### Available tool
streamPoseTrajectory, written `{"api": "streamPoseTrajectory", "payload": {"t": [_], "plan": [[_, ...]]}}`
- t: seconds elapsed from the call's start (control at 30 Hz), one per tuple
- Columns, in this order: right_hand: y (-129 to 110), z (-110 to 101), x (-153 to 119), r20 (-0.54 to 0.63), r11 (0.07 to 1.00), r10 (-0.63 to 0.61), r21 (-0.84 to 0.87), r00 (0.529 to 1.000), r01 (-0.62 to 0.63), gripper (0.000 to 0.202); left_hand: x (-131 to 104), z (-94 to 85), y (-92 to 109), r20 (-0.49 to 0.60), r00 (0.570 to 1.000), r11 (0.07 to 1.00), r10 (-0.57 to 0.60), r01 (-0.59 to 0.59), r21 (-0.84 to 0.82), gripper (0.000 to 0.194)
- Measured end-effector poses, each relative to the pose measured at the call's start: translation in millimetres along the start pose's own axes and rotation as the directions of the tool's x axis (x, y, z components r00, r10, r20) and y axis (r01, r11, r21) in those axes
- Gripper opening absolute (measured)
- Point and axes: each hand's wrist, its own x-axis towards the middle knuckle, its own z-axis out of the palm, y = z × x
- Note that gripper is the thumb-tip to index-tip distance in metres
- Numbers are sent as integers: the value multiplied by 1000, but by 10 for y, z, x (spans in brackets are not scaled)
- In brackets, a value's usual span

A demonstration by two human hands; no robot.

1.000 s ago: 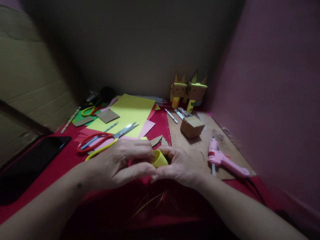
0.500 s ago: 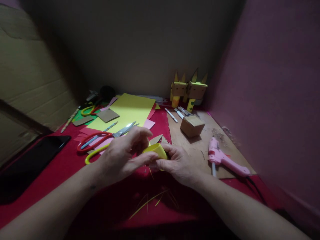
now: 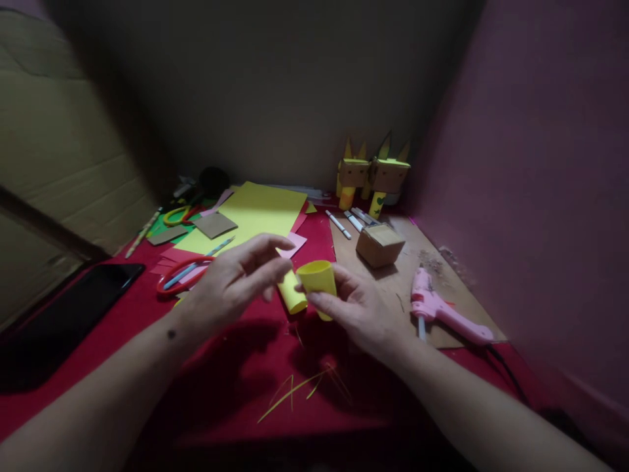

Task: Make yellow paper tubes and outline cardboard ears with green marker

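Between thumb and fingers, my right hand (image 3: 358,311) grips a yellow paper tube (image 3: 319,283), its open end facing up. A second yellow paper tube (image 3: 293,295) is just left of it, tilted; whether it rests on the table cannot be made out. My left hand (image 3: 240,272) hovers beside this second tube, fingers apart and holding nothing visible. Under my left hand, red-handled scissors (image 3: 164,283) are partly covered, with a light blue pencil (image 3: 189,270) across their handle.
A pink glue gun (image 3: 435,308) and a small cardboard box (image 3: 381,246) sit on a cardboard sheet (image 3: 393,305). Cardboard figures (image 3: 388,177) stand behind several markers (image 3: 339,224). Yellow paper (image 3: 260,213) lies at the back, a phone (image 3: 69,314) at left, and yellow scraps (image 3: 289,394) in front.
My left hand has let go of the yellow tube and drawn back left. My right hand has turned the tube more upright. The second yellow tube has come into view.
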Motion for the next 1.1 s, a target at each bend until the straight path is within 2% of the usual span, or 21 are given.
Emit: {"api": "streamPoseTrajectory", "payload": {"t": [0.03,0.13,0.27,0.4,0.5,0.6,0.7,0.83,0.97,1.1], "plan": [[25,-7,13,-53,998,6,70,999,-2,24,35,-23,-50,-33,997,996,-76,78,49,45],[83,-22,52,-180,976,-7,213,984,46,29,124,-49,-223,-49,985,972,-165,171,161,54],[116,-30,80,-201,974,54,226,978,-7,34,170,56,-400,23,976,961,-218,211,181,78],[156,-24,94,-235,982,107,178,966,-66,35,195,188,-510,45,971,959,-236,225,170,73],[182,-20,96,-241,990,107,118,965,-81,31,206,199,-549,56,973,968,-225,216,131,63],[193,-19,91,-254,997,76,46,964,-67,28,186,117,-498,74,986,984,-152,144,102,51],[202,-15,96,-251,999,34,-17,967,-40,26,132,-6,-351,67,998,990,-11,2,140,39],[227,2,118,-216,994,-15,-108,976,-8,25,54,-94,-158,96,977,942,188,-207,264,19],[260,2,132,-188,981,-26,-195,982,-12,27,21,-72,-112,168,941,889,294,-334,313,19],[283,-15,134,-164,972,-23,-232,986,-16,31,9,-66,-119,211,925,874,317,-371,315,25]]}}
